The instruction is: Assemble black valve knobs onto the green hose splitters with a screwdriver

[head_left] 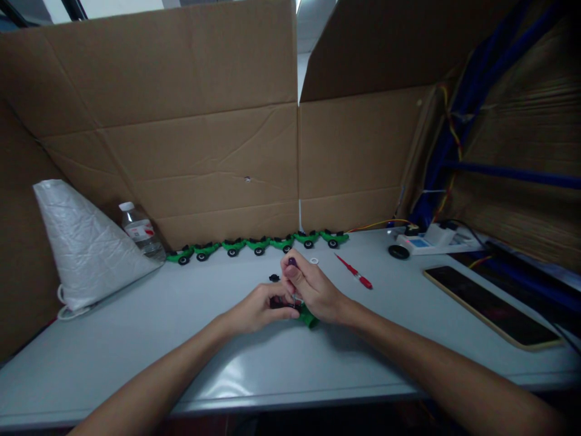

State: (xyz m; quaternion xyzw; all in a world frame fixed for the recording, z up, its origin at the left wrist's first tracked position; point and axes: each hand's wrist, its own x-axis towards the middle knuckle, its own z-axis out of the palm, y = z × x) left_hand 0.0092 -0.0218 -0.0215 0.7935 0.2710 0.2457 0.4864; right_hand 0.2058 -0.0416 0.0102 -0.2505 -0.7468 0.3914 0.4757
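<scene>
My left hand (256, 310) is closed around the dark part of a green and black toy vehicle (308, 317), low over the table. In my right hand (318, 290) is a screwdriver (293, 262) with a dark handle, gripped upright. Its thin shaft points down at the toy between my hands; whether the tip sits in a screw is too small to tell. Fingers cover much of the toy. Just behind my left hand lies a small black part (274, 278). A white ring (314, 261) and a red screwdriver (354, 272) lie beyond my right hand.
Several green toy vehicles (233, 247) stand in a row before the cardboard wall (204, 151). At left are a plastic bottle (140, 233) and a silvery white bag (91, 248). A phone (490, 306), power strip (436, 240) and round black object (399, 251) are on the right.
</scene>
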